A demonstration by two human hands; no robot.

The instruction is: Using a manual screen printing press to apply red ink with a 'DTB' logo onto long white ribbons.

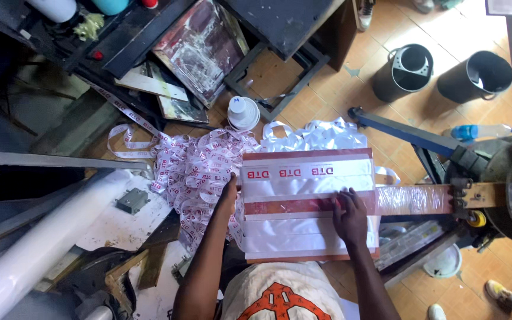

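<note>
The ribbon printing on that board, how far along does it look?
Done: a big heap of printed ribbon lies on the floor, and the top strip on the printing board already carries red marks. In hand: the left hand steadies the board's edge while the right hand presses the middle. Left: the lower strips look blank.

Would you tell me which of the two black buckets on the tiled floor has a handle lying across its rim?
The left black bucket, nearer the blue arm; a pale handle lies across its rim, while the right bucket shows none there.
</note>
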